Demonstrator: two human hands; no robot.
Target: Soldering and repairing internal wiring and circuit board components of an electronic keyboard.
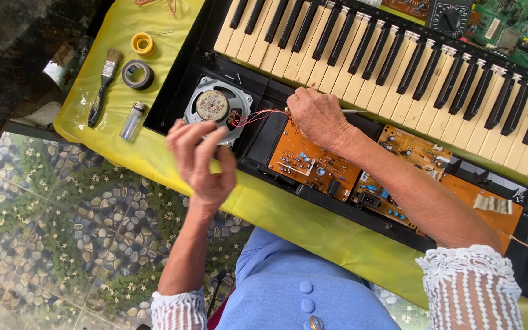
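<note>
Opened electronic keyboard (398, 67) on a yellow cloth (117, 131), keys at top, orange circuit boards (313, 162) exposed along the near edge. Right hand (316, 116) closed around a thin metal tool (352, 111), pressed near red wires (255, 116) beside a round speaker (214, 107). Left hand (201, 162) raised, fingers loosely spread, empty, just in front of the speaker. Paintbrush (102, 85), tape rolls (138, 74) and lighter (132, 120) lying at left.
</note>
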